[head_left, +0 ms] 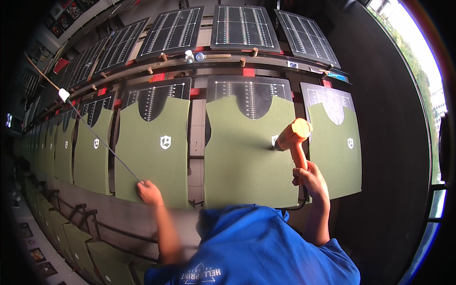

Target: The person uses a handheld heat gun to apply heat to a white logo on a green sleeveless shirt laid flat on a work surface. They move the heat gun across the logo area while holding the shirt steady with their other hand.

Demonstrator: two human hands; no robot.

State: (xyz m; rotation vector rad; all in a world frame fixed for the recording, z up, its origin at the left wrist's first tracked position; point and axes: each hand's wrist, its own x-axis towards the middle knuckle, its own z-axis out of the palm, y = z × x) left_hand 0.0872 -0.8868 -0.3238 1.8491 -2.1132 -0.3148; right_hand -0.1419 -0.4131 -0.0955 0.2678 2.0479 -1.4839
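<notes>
My right hand (311, 179) is wrapped around the handle of an orange heat gun (298, 135). Its dark nozzle points down over the white shield print on the green shirt panel (242, 166) in front of me, partly covering that print. A black cable runs from the handle's base beside my right wrist. On the left, my closed left hand (149, 192) grips a dark cord (104, 144), stretched taut up to a white connector (63, 95). Beneath that hand lies another green shirt panel (147, 175) with its white shield print showing.
A third green panel (335, 161) lies at the right, with several more in a row leftward, each on a dark marked board. Behind a rail (213, 56) with wooden pegs stand more dark boards (244, 28). A small bottle (189, 57) and tape roll (199, 57) sit on the rail.
</notes>
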